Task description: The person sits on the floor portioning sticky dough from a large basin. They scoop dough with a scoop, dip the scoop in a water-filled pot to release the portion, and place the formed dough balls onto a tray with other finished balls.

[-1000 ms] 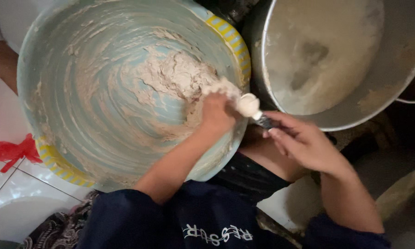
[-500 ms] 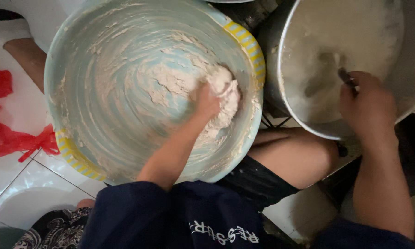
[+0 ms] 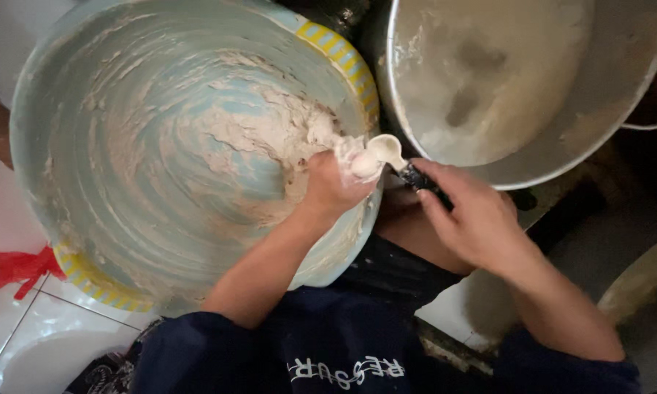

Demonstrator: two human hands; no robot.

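White floor tiles show below as my left hand (image 3: 332,186) squeezes a dough ball (image 3: 363,163) just past its fingertips against the spoon (image 3: 387,152) pinched in my right hand (image 3: 474,219); sticky, it could smear or drop off the basin (image 3: 343,55) rim.

The basin (image 3: 87,95) fills the upper left; its wide hollow is open from 9 to 12 o'clock, with only smeared dough (image 3: 270,138) on the wall. At its 3 o'clock rim the left hand (image 3: 332,186) and the spoon (image 3: 383,152) crowd the edge, the spoon held by the right hand (image 3: 474,219). Just beside, at 1 o'clock, the metal pot (image 3: 606,95) stands, its rim nearly touching the basin's, so the gap between them is narrow and filled by the spoon. The pot's inside is open from above. At 8 o'clock a red bag (image 3: 4,266) lies on white tiles (image 3: 44,335), which are open around it. A knee (image 3: 409,233) blocks the space under the hands.
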